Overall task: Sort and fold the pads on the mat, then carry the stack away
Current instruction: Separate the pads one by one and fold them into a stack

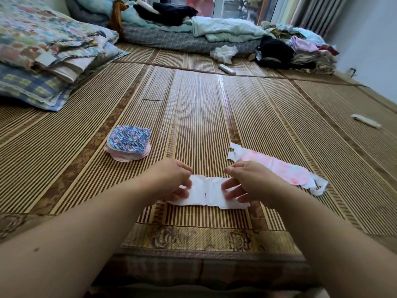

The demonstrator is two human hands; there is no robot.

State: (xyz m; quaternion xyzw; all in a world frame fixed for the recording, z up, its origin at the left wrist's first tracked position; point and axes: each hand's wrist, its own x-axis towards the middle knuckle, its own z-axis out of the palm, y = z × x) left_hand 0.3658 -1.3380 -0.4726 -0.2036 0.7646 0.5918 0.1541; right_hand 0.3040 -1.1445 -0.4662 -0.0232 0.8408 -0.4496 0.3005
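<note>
A white pad [207, 193] lies flat near the front edge of the bamboo mat [199, 117], creased down its middle. My left hand [171, 179] holds its left end with curled fingers. My right hand [247, 182] holds its right end, fingers curled over the top. To the right lies an unfolded pink patterned pad [277, 166] with white wings, stretched diagonally. At the left sits a small stack of folded pads [128, 143], blue patterned on top, pink below.
Folded quilts and pillows [43, 52] are piled at the back left. Bedding and heaps of clothes [225, 33] line the far side. A white rolled item [366, 121] lies at the right, another white item [226, 69] farther back. A wall stands on the right.
</note>
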